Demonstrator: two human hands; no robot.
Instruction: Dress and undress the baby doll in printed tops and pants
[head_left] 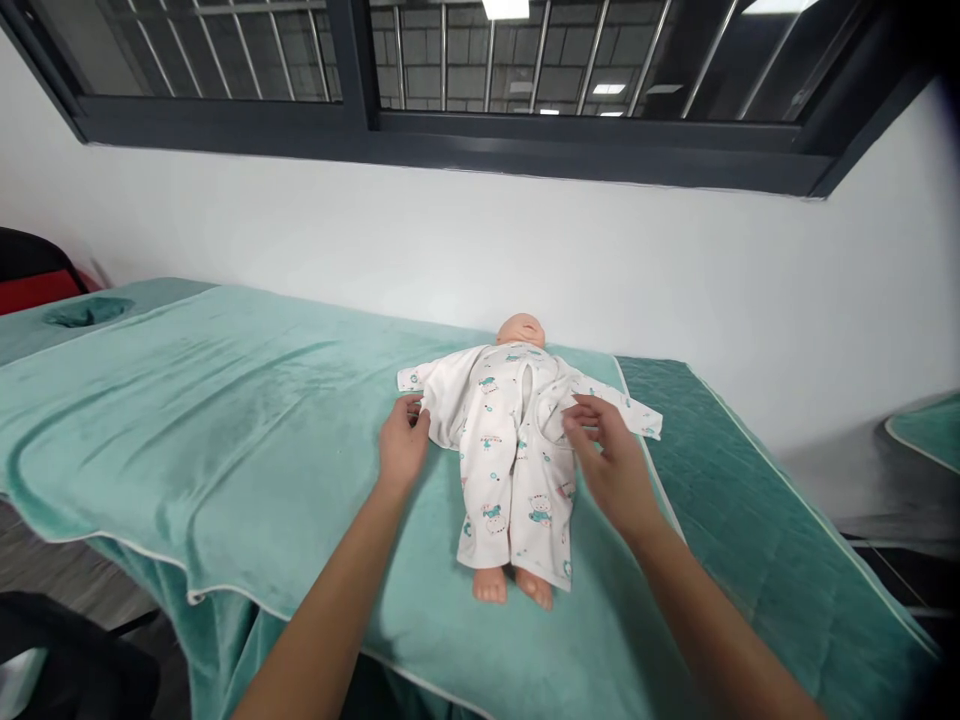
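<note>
A baby doll (521, 328) lies on its back on the bed, head toward the wall and bare feet toward me. It wears a white long-sleeved baby shirt (457, 385) with teal and pink animal prints, its sleeves spread to both sides. Matching trousers (491, 500) cover its legs. My left hand (403, 435) is at the shirt's left side, thumb and fingers closed at the cloth edge. On the other side, my right hand (604, 450) has bent fingers, their tips together at the shirt beside the trouser waist. The doll's hands are hidden in the sleeves.
A teal blanket (225, 420) covers the bed and hangs over its front edge. Darker quilted cover (720, 500) shows at right. Behind stand a white wall (337, 230) and a barred window with a dark frame (600, 155). A black object (75, 650) sits at lower left.
</note>
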